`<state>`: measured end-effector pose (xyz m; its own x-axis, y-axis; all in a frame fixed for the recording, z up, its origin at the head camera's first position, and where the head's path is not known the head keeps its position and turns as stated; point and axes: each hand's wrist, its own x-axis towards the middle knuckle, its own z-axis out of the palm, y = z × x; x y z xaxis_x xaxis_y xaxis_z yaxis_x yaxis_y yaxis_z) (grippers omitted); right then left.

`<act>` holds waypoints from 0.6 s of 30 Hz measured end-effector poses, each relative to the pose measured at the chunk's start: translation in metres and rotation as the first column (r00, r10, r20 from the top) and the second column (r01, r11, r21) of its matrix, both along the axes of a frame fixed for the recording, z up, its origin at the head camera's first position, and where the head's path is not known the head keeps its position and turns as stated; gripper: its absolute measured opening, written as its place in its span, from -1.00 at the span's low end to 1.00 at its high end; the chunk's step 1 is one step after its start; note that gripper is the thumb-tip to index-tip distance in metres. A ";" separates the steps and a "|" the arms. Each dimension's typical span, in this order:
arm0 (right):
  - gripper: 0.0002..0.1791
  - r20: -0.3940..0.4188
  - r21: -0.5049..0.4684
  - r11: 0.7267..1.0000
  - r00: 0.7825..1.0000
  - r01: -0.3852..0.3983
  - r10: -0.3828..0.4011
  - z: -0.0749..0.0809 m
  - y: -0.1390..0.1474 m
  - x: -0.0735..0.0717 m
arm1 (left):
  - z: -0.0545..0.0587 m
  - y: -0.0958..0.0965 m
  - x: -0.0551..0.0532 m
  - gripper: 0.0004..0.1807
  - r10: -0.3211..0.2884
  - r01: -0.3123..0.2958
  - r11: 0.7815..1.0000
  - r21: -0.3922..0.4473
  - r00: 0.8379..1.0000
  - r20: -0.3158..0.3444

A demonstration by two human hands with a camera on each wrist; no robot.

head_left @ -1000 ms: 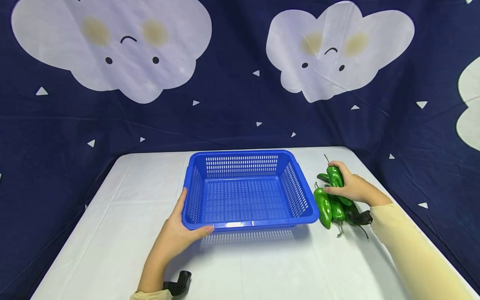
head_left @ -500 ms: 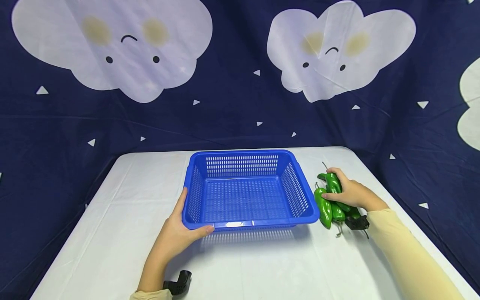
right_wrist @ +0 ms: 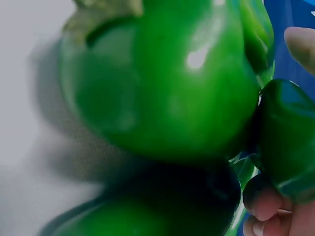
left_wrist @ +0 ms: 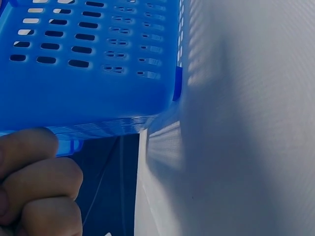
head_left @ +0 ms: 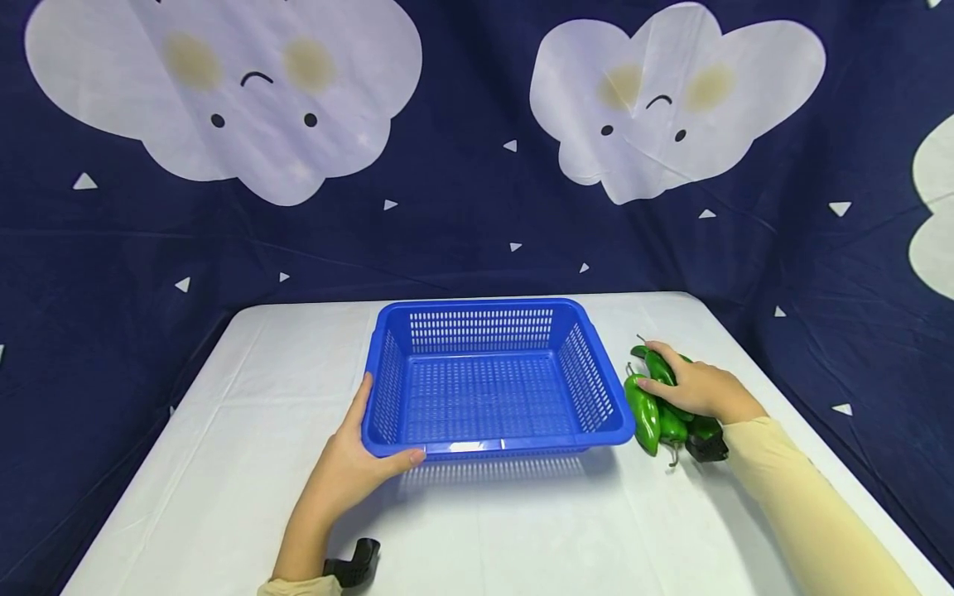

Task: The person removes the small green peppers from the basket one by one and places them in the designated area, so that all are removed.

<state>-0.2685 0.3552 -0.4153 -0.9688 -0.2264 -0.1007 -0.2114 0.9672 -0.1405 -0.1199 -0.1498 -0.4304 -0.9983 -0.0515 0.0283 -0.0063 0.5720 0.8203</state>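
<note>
My left hand (head_left: pixel 349 472) grips the front left corner of a blue plastic basket (head_left: pixel 495 445), thumb on the front rim and fingers along the left side. In the left wrist view, curled fingers (left_wrist: pixel 47 182) show beside the perforated basket wall (left_wrist: pixel 88 93). My right hand (head_left: pixel 696 387) holds a long green pepper (head_left: pixel 659 366) between thumb and fingers, low over a heap of similar peppers. One lighter green pepper (head_left: pixel 643 412) lies beside the basket's right side. Large in the right wrist view is another pepper (right_wrist: pixel 182 93); the held pepper (right_wrist: pixel 288 137) is at the right.
A white cloth covers the table (head_left: pixel 186 463). Behind it hangs a dark blue curtain (head_left: pixel 462 232) with white clouds. Black wrist devices sit on the left wrist (head_left: pixel 356 564) and the right wrist (head_left: pixel 708 445).
My right hand has moved down and slightly nearer, lowering the held pepper onto the heap, its stem end now lower and tilted left. My left hand and the basket have stayed still.
</note>
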 end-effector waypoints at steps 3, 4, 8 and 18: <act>-0.03 -0.022 0.042 0.999 1.000 0.022 -0.021 0.001 -0.002 0.000 | 0.002 -0.001 0.000 0.42 0.004 -0.004 0.999 -0.047 1.000 0.007; -0.03 -0.028 0.056 0.998 0.999 0.031 -0.029 0.003 -0.003 0.001 | 0.003 -0.001 0.000 0.42 0.005 -0.004 0.998 -0.069 1.000 0.010; -0.03 -0.052 0.088 0.993 0.996 0.077 -0.073 0.013 -0.004 0.003 | 0.008 -0.002 0.001 0.41 0.005 -0.001 0.988 -0.156 1.000 0.027; -0.14 -0.271 -0.035 0.996 0.959 0.078 -0.085 0.067 -0.044 0.020 | 0.037 -0.008 0.004 0.02 -0.034 0.025 0.940 -0.342 0.999 -0.019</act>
